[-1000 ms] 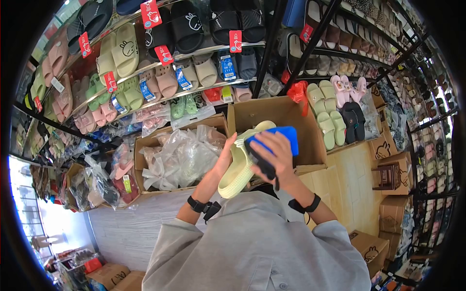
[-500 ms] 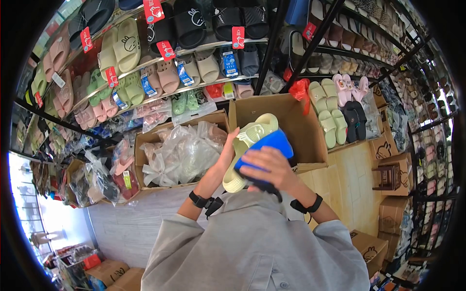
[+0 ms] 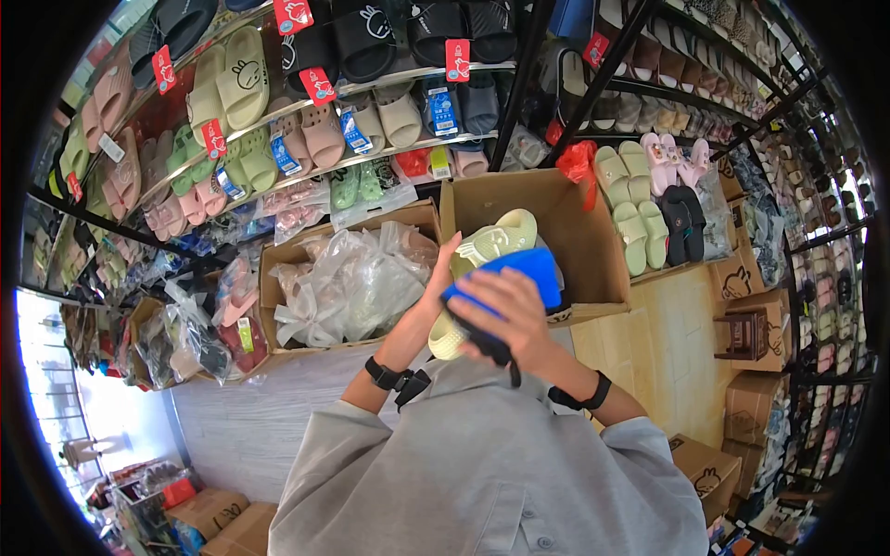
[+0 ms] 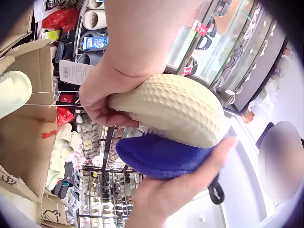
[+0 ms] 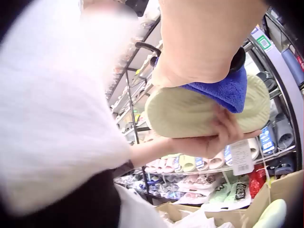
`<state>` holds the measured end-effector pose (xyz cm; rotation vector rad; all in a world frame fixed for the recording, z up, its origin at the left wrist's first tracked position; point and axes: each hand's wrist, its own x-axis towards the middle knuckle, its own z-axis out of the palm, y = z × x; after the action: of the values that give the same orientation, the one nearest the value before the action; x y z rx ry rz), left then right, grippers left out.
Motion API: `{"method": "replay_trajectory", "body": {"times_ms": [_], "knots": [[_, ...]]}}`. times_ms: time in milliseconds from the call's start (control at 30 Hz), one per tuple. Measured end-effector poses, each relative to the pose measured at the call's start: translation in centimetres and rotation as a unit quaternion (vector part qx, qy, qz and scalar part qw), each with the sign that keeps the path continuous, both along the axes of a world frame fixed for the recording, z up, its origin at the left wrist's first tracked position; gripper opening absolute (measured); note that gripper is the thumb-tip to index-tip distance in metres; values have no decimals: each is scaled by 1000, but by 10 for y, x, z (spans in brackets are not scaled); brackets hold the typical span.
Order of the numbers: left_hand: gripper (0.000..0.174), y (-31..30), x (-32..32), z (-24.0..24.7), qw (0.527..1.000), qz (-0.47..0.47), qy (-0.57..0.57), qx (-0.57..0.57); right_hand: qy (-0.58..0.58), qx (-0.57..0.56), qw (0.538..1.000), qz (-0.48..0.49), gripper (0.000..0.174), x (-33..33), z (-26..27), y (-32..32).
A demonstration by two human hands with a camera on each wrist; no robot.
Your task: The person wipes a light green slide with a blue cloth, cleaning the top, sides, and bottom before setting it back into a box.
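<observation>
My left hand (image 3: 438, 289) grips a pale green slipper (image 3: 447, 339) by its side; in the left wrist view its fingers (image 4: 107, 114) curl around the edge of the slipper (image 4: 183, 111). A blue cloth pad with a black back and strap (image 3: 533, 275) is held in my right hand (image 3: 510, 313), against the slipper. From the right wrist view, the blue pad (image 5: 223, 91) touches the slipper's face (image 5: 178, 114), and a white tag (image 5: 242, 156) hangs beside it. Another pale slipper (image 4: 13, 92) hangs by a thin cord over the box.
An open cardboard box (image 3: 593, 241) stands beyond my hands, with a box of plastic-bagged slippers (image 3: 357, 287) to its left. Slipper shelves (image 3: 306, 116) rise behind. Slippers (image 3: 633, 208) lie at the right, near cartons (image 3: 753, 408) and a small brown stool (image 3: 742, 334).
The blue pad has moved down and left over the slipper, then slightly back up. The slipper has tilted, so its strap with the raised drawing faces up more. My left hand keeps its grip.
</observation>
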<state>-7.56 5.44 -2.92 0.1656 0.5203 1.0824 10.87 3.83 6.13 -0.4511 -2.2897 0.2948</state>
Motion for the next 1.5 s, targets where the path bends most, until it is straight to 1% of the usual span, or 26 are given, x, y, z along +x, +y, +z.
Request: {"method": "replay_trajectory", "body": {"times_ms": [33, 67, 100, 167, 200, 267, 300, 333, 433, 500, 567, 600, 700, 800, 900, 933, 1033, 1067, 1133, 1167, 1233, 1300, 1367, 1400, 1500], "knots": [[73, 7, 2, -4, 1000, 4, 0, 9, -3, 8, 999, 36, 56, -4, 3, -10], [74, 7, 5, -8, 1000, 26, -10, -14, -20, 20, 996, 81, 53, -6, 4, -19], [75, 7, 5, -9, 999, 31, 5, -8, -36, 34, 989, 137, 52, -9, 3, -25], [76, 6, 4, -11, 999, 41, 35, 7, -84, 100, 970, 203, 52, -11, 2, -28], [75, 4, 4, -9, 998, 38, 47, 14, -80, 73, 972, 207, 52, -10, 5, -25], [73, -2, -3, -8, 1000, 10, 14, -1, -74, 17, 974, 215, 51, -2, 14, -11], [73, -4, -5, -6, 1000, -4, -3, -7, -85, 36, 978, 190, 52, 5, 14, -2], [72, -5, -5, 1, 1000, -6, 3, -4, -73, 27, 985, 157, 53, 10, 15, 7], [73, -17, -3, 30, 998, 5, 63, 11, -35, 25, 998, 52, 53, 28, 9, 40], [75, -17, -5, 26, 995, -8, 94, 19, 16, 10, 999, -29, 52, 33, 9, 58], [77, -17, -10, 15, 993, -29, 111, 32, 17, -15, 995, -93, 57, 36, 8, 65], [77, -17, -9, 14, 993, -22, 114, 29, 8, -10, 995, -101, 56, 34, 9, 62], [75, -16, -11, 0, 997, -36, 62, 34, -18, 28, 994, -104, 55, 24, 19, 40], [73, -19, -7, 24, 999, -33, 14, -29, -37, 40, 998, -31, 55, 8, 14, 11], [68, 0, -2, 8, 999, -5, 38, -16, -55, 52, 995, 68, 53, -7, 7, -20], [68, 2, 1, 5, 998, 15, 47, -25, -65, 62, 989, 114, 51, -10, 5, -25], [69, 4, 1, 3, 998, 17, 62, -17, -129, 161, 962, 177, 51, -14, 4, -31], [69, 4, 1, 3, 998, 19, 65, -16, -145, 176, 955, 188, 51, -10, 8, -25], [68, 3, 1, 3, 997, 24, 72, -14, -108, 95, 971, 191, 50, -4, 14, -13], [68, 2, -2, 4, 998, 4, 64, -3, -89, 54, 976, 194, 49, 0, 15, -6], [66, 0, -11, 10, 998, -35, 48, 18, -80, 39, 986, 142, 50, 12, 16, 13], [66, -7, -12, 20, 997, -41, 43, 38, -67, 38, 993, 85, 53, 25, 14, 35], [67, -13, -11, 27, 997, -39, 44, 42, -20, 21, 999, 31, 52, 36, 6, 58], [68, -13, -16, 18, 995, -54, 76, 45, 0, 2, 1000, -3, 48, 42, 5, 68], [68, -14, -16, 18, 990, -64, 122, 40, 64, -137, 985, -83, 49, 47, -2, 82]]}}
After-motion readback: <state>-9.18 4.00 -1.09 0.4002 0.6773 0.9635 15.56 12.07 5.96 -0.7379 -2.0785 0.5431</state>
